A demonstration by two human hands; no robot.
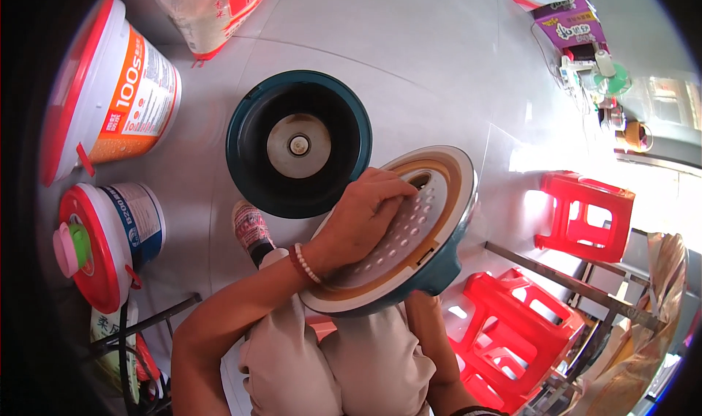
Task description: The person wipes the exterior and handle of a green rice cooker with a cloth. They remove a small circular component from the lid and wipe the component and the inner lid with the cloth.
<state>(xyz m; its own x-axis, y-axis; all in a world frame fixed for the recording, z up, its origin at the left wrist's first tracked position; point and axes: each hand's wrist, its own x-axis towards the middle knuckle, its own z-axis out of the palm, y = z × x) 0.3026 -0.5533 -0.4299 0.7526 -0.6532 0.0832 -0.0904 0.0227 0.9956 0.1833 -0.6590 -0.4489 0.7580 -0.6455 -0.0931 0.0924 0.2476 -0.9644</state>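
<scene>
A rice cooker lid [433, 251] with a dotted inner plate and an orange-brown seal is tilted above my knees, its underside towards me. My left hand [364, 215], with a beaded bracelet at the wrist, lies across the inner plate, its fingertips at the opening near the upper edge. My right hand [423, 301] is mostly hidden behind the lid's lower right edge, apparently supporting it; its fingers do not show. Beyond my knees, the dark green rice cooker body [235, 141] stands on the floor without its inner pot, its round heating plate [279, 155] stained and exposed.
Two lidded plastic buckets [153, 92] [118, 240] stand at the left, and a rice bag [214, 15] at the top. Red plastic stools [620, 218] [521, 339] and a metal frame [570, 284] are at the right. Cartons [570, 23] lie at the upper right.
</scene>
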